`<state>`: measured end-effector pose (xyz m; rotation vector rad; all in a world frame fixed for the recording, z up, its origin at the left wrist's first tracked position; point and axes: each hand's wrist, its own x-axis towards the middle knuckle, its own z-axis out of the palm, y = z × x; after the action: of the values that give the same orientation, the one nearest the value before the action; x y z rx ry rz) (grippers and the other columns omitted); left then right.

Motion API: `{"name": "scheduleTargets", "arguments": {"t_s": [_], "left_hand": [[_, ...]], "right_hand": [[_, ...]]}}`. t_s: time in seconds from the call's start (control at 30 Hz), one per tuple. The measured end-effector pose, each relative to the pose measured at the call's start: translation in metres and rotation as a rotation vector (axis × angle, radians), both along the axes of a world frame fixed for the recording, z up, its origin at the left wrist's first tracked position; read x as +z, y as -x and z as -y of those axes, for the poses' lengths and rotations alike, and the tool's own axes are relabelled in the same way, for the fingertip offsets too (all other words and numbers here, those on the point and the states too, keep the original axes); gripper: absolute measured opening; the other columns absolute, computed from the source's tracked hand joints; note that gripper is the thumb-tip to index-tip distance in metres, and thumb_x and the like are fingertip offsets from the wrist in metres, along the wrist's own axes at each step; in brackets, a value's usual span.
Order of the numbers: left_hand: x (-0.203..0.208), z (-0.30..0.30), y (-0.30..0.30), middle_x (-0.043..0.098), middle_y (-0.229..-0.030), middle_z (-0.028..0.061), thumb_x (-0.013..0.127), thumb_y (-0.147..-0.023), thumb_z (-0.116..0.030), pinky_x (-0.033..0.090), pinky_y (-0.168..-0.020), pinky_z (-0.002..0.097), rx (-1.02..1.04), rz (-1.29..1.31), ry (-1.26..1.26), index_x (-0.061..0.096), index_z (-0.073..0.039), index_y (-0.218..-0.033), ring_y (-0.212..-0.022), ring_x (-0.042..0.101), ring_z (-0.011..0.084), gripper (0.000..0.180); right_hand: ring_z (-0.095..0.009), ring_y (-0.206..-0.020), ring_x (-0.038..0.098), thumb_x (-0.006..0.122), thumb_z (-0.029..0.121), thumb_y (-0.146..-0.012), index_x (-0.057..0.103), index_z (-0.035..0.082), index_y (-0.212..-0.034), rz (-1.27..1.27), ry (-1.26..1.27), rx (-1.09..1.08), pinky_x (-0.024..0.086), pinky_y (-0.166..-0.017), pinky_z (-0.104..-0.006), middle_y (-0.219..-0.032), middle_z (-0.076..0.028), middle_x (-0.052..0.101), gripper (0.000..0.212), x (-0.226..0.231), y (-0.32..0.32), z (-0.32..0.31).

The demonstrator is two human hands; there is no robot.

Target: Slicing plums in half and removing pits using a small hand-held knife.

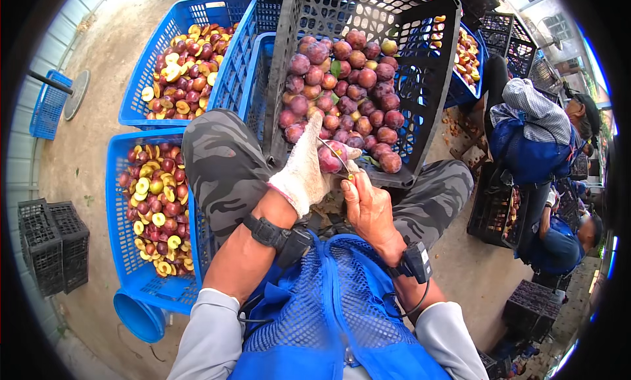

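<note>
From the head view, the risk sits right at the centre: a thin curved blade (334,153) lies across a reddish plum (327,161), with gloved fingertips close around the fruit; should the edge skid on that smooth skin, I judge it could run into the glove, and juice or a slack grip would be the likely cause; should the plum twist loose, it could drop between the knees or back into the black crate (279,84), whose near edge is just ahead; whether the edge has bitten in, I cannot tell from here!

Now the hands, and they're working close together; the left hand (307,171), in a pale knit glove, is closed around the plum, thumb stretched up past it toward the crate; the right hand (371,212), bare, pinches the blade's yellowish end between thumb and fingers, clamped small and tight; beyond them, whole plums (358,88) fill the crate's floor; over on the left, halved plums (161,206) heap up in a blue crate (118,248).
</note>
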<state>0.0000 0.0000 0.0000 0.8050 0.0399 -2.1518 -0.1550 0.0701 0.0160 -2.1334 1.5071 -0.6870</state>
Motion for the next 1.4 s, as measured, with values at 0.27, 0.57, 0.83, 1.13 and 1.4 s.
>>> {"name": "scheduleTargets", "arguments": {"t_s": [0.27,0.57,0.83,1.13,1.4], "left_hand": [[0.002,0.012,-0.002,0.068,-0.090,0.0184,0.049,-0.094,-0.074,0.054,-0.087,0.0547,0.097,-0.067,0.091,0.058,0.002,-0.121,-0.093,0.067,0.0401,0.081],[0.004,-0.008,0.003,0.066,-0.119,0.0200,0.060,-0.101,-0.033,0.050,-0.098,0.0516,0.157,-0.231,0.302,0.058,-0.003,-0.129,-0.107,0.065,0.0367,0.041],[0.016,-0.012,-0.015,0.070,-0.114,0.0119,0.066,-0.096,-0.013,0.053,-0.094,0.0374,-0.030,0.204,0.516,0.057,0.004,-0.135,-0.104,0.067,0.0228,0.044],[0.032,-0.002,-0.012,0.066,-0.126,0.0087,0.078,-0.083,-0.007,0.049,-0.102,0.0333,-0.449,0.725,1.018,0.058,0.004,-0.135,-0.115,0.061,0.0171,0.057],[0.008,-0.007,0.016,0.066,-0.117,0.0065,0.070,-0.095,-0.010,0.053,-0.094,0.0335,0.051,0.144,0.402,0.056,0.001,-0.132,-0.106,0.065,0.0174,0.041]], "right_hand": [[-0.043,-0.063,0.063,0.056,0.018,-0.104,0.055,0.002,-0.095,0.192,0.040,-0.145,0.047,-0.055,-0.0484,-0.072,-0.020,0.061,0.018,-0.011,-0.028,0.001],[-0.037,-0.063,0.058,0.054,0.021,-0.106,0.058,0.000,-0.094,0.454,-0.145,-0.259,0.046,-0.060,-0.0419,-0.072,-0.018,0.057,0.024,0.003,-0.027,0.012],[-0.038,-0.063,0.045,0.052,0.028,-0.107,0.056,-0.001,-0.092,0.148,-0.413,0.105,0.042,-0.062,-0.0435,-0.072,-0.019,0.051,0.033,0.054,0.042,0.033],[-0.022,-0.061,0.047,0.051,0.033,-0.108,0.056,-0.002,-0.089,0.191,-0.578,0.176,0.043,-0.061,-0.0402,-0.068,-0.013,0.051,0.040,0.045,0.068,0.026],[-0.007,-0.050,0.041,0.044,0.036,-0.110,0.055,0.006,-0.089,0.684,-0.306,-0.223,0.031,-0.046,-0.0263,-0.062,0.001,0.049,0.039,-0.019,0.001,0.004]]}}
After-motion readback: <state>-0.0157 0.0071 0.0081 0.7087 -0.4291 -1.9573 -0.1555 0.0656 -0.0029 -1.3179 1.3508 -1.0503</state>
